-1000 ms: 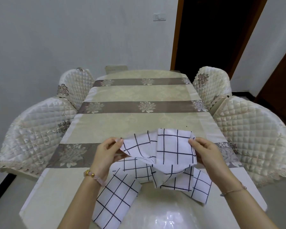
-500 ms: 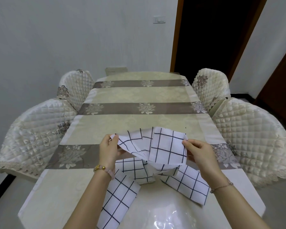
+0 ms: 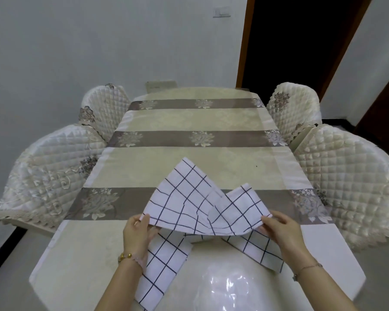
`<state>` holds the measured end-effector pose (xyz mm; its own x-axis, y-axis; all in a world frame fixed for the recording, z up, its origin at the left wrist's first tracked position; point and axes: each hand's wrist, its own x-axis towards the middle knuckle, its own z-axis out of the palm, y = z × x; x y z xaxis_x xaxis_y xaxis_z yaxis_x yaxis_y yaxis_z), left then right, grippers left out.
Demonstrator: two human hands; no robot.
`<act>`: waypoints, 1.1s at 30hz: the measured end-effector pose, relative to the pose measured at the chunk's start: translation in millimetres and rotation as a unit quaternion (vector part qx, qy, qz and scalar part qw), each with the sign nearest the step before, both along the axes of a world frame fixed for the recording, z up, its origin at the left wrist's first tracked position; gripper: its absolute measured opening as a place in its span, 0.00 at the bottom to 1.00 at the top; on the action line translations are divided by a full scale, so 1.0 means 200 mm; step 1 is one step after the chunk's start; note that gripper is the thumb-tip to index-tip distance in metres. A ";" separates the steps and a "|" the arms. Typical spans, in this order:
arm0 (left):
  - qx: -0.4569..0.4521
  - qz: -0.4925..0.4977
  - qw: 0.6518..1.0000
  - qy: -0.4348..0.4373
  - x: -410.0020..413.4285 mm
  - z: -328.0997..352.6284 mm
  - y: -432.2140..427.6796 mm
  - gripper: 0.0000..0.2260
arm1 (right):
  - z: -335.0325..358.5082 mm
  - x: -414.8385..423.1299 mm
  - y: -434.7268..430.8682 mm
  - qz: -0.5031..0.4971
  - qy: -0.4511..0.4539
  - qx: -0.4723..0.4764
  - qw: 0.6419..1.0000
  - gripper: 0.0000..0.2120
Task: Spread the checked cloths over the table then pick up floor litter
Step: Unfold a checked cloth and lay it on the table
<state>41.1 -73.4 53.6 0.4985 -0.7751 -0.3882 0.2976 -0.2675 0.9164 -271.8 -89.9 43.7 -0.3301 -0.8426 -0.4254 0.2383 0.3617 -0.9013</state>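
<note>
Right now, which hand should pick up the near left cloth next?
Probably left. The left hand pinches the top cloth directly above that near left cloth; the right hand holds the opposite corner.

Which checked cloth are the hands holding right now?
The top cloth, pinched at its near corners by left hand and right hand; other cloths lie flat beneath it.

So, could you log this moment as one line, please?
stage: spreading | left hand: pinches checked cloth corner | right hand: pinches opposite corner | other cloths: underneath, on table
</note>
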 end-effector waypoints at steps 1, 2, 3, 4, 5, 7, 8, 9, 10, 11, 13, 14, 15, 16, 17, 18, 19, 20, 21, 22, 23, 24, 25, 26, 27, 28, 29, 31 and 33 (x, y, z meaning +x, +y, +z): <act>0.026 0.002 1.000 -0.006 0.01 -0.05 0.05 0.03 | -0.05 0.00 0.03 -0.001 0.013 0.022 1.000 0.11; 0.050 0.009 0.999 -0.013 0.01 -0.10 0.09 0.04 | -0.09 -0.01 0.07 -0.006 0.024 0.043 0.999 0.12; 0.072 0.015 0.997 -0.034 0.01 -0.13 0.13 0.05 | -0.12 -0.01 0.11 -0.011 0.027 0.061 0.998 0.13; 0.095 0.020 0.993 -0.062 0.02 -0.16 0.16 0.06 | -0.14 -0.01 0.14 -0.013 0.030 0.077 0.996 0.13; 0.116 0.023 0.989 -0.085 0.03 -0.19 0.19 0.06 | -0.16 -0.02 0.16 -0.010 0.037 0.090 0.995 0.14; 0.140 0.011 0.985 -0.096 0.05 -0.23 0.23 0.07 | -0.18 -0.03 0.19 0.018 0.048 0.105 0.993 0.12; 0.152 -0.008 0.985 -0.085 0.05 -0.24 0.24 0.10 | -0.18 -0.04 0.19 0.042 0.041 0.107 0.993 0.09; 0.160 -0.030 0.982 -0.092 0.06 -0.25 0.25 0.13 | -0.17 -0.04 0.20 0.071 0.033 0.107 0.991 0.05; 0.169 -0.047 0.976 -0.130 0.06 -0.25 0.25 0.16 | -0.15 -0.04 0.20 0.097 0.028 0.103 0.990 0.04; 0.178 -0.059 0.961 -0.202 0.05 -0.24 0.25 0.19 | -0.14 -0.04 0.20 0.117 0.026 0.095 0.988 0.06; 0.153 -0.071 0.909 -0.382 0.01 -0.18 0.23 0.23 | -0.09 -0.02 0.20 0.134 0.035 0.065 0.988 0.07; 0.111 -0.083 0.881 -0.453 -0.03 -0.14 0.21 0.22 | -0.06 -0.01 0.20 0.137 0.048 0.044 0.988 0.08; 0.062 -0.113 0.865 -0.485 -0.08 -0.09 0.19 0.21 | -0.03 0.01 0.20 0.144 0.067 0.023 0.987 0.08; 0.019 -0.157 0.864 -0.478 -0.14 -0.04 0.17 0.19 | 0.00 0.03 0.20 0.157 0.084 0.004 0.984 0.09; -0.010 -0.205 0.875 -0.439 -0.21 0.01 0.15 0.18 | 0.04 0.06 0.21 0.175 0.100 -0.016 0.979 0.11; -0.026 -0.249 0.889 -0.385 -0.29 0.05 0.13 0.18 | 0.06 0.08 0.22 0.196 0.114 -0.032 0.974 0.13; -0.035 -0.279 0.897 -0.340 -0.37 0.09 0.12 0.19 | 0.08 0.11 0.23 0.212 0.115 -0.045 0.969 0.12; -0.042 -0.294 0.901 -0.316 -0.44 0.12 0.11 0.20 | 0.09 0.14 0.25 0.223 0.111 -0.054 0.967 0.09; -0.049 -0.300 0.903 -0.303 -0.51 0.14 0.09 0.21 | 0.10 0.17 0.26 0.230 0.115 -0.063 0.964 0.06; -0.051 -0.305 0.904 -0.294 -0.56 0.16 0.07 0.22 | 0.10 0.20 0.27 0.240 0.127 -0.075 0.960 0.04; -0.048 -0.313 0.903 -0.291 -0.60 0.17 0.06 0.23 | 0.10 0.22 0.28 0.253 0.137 -0.088 0.954 0.04; -0.040 -0.327 0.897 -0.294 -0.63 0.18 0.04 0.25 | 0.11 0.24 0.30 0.270 0.140 -0.102 0.947 0.05; -0.026 -0.343 0.889 -0.301 -0.65 0.19 0.02 0.25 | 0.11 0.26 0.31 0.287 0.144 -0.113 0.940 0.06; -0.010 -0.356 0.881 -0.310 -0.66 0.20 0.00 0.24 | 0.11 0.28 0.33 0.305 0.149 -0.122 0.933 0.06; 0.003 -0.364 0.875 -0.320 -0.67 0.20 -0.02 0.21 | 0.10 0.29 0.35 0.319 0.153 -0.128 0.927 0.06; 0.009 -0.365 0.868 -0.335 -0.67 0.21 -0.03 0.15 | 0.09 0.30 0.36 0.327 0.150 -0.129 0.924 0.06; 0.011 -0.360 0.863 -0.355 -0.66 0.21 -0.04 0.09 | 0.08 0.30 0.36 0.332 0.142 -0.125 0.924 0.05; 0.001 -0.332 0.860 -0.387 -0.63 0.20 -0.04 0.08 | 0.06 0.29 0.37 0.350 0.109 -0.105 0.925 0.05; -0.016 -0.299 0.881 -0.366 -0.58 0.19 -0.02 0.11 | 0.07 0.26 0.36 0.359 0.049 -0.084 0.928 0.09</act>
<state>-74.4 -77.9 90.7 0.1043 -0.9888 -0.1064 -0.5618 -0.1468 0.8141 -219.9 -17.3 57.5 0.3122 -0.9119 -0.2664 -0.0961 0.2487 -0.9638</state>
